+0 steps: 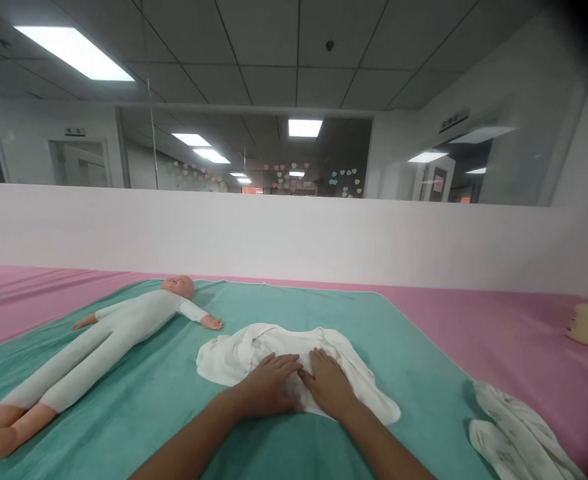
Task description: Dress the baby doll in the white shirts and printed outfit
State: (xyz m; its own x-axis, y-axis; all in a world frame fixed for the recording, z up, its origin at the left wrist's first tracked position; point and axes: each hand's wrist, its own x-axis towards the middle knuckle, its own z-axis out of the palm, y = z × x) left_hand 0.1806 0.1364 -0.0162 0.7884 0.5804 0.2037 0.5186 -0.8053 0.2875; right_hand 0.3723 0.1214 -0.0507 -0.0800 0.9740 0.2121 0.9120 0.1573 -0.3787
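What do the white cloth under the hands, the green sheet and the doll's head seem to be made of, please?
White cloth: matte, probably cotton, judging by its soft, limp folds. Green sheet: dull-surfaced fabric, perhaps plush, with gentle creases. Doll's head: smooth-looking, likely plastic or vinyl, given its moulded shape.

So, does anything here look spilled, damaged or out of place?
Nothing looks spilled or damaged. What looks untidy is the patterned cloth at lower right: it lies crumpled across the green sheet's edge, partly over the pink sheet. The white cloth under the left hand and right hand is rumpled too.
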